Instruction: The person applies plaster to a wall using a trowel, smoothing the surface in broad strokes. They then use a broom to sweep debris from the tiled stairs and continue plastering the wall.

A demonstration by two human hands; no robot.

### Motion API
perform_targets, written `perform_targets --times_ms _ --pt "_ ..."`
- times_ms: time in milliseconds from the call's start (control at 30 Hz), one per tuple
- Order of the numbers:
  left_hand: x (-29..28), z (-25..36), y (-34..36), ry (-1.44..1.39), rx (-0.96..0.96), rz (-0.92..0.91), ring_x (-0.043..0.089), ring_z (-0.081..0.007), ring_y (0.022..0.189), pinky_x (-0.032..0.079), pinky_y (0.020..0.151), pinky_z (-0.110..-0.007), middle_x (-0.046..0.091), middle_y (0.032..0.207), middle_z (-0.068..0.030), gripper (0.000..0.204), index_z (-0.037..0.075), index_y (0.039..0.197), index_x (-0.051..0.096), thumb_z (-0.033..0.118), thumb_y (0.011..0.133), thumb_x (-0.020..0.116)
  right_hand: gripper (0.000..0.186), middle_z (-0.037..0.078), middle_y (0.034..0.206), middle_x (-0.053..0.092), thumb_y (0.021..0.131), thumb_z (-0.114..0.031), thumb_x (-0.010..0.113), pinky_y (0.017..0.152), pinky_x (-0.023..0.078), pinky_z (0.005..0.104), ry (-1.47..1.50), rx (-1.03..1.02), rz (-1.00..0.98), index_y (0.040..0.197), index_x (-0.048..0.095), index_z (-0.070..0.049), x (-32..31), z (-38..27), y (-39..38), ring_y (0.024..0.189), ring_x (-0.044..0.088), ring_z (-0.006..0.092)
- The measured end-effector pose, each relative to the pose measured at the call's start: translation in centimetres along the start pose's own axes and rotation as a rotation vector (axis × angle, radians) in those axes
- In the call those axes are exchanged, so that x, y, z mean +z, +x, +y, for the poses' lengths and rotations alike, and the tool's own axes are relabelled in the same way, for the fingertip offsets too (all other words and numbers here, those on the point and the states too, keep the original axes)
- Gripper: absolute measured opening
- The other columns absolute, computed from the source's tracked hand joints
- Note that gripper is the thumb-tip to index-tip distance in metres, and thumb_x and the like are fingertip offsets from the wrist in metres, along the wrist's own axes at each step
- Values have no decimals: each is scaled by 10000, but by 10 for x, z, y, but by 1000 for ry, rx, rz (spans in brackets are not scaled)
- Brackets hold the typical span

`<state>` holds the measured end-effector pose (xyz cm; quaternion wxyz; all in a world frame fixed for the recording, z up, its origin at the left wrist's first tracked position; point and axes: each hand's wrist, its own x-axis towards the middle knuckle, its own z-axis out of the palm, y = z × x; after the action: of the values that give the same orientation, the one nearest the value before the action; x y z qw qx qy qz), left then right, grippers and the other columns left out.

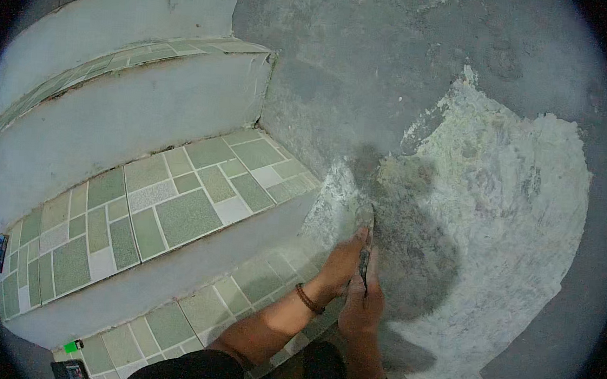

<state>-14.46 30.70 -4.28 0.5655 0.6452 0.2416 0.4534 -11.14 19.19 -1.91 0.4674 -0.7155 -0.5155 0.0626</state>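
Both my hands are closed around a narrow scraper (364, 259), which has a dark grip and a thin blade pointing up at the wall. My left hand (343, 261), with a brown beaded bracelet (309, 300) at the wrist, grips it higher, close to the blade. Just below and to its right, my right hand (363, 311) holds the lower end. The blade tip meets the grey wall (342, 44) at the edge of a pale, rough patch (514, 197). Shadow and fingers partly hide the tool, so its exact shape is unclear.
Stairs with green and white tiles (189, 220) rise on the left, with pale risers (134, 100) against the wall. A phone (72, 372) and a small green object (73, 346) lie at the lower left. A small blue item (0, 253) sits at a step's left end.
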Motion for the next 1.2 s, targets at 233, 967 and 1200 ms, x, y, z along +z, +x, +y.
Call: perform_targets --times_ms 233,967,1200 --pt "-5 -41 -55 -734 -508 -48 636 -229 928 504 840 -369 669 1026 -106 502 16 1177 602 478 1035 468 568 91 937 639 982 -93 422 633 464 276 297 32 -16 1534 331 4 -19 11 -11 701 551 144" --pt "-39 -116 -69 -859 -253 -746 676 -235 924 550 789 -365 678 1063 -77 589 19 1251 582 449 876 728 158 68 744 625 1018 -161 504 535 477 292 548 309 172 1027 583 -25 27 10 49 582 588 164" --pt "-33 -120 -66 -1139 -434 -835 689 -234 925 556 791 -364 680 1055 -76 679 15 1253 579 500 823 778 201 64 696 602 1050 -188 464 447 409 292 534 303 245 990 595 -47 30 -6 61 494 529 162"
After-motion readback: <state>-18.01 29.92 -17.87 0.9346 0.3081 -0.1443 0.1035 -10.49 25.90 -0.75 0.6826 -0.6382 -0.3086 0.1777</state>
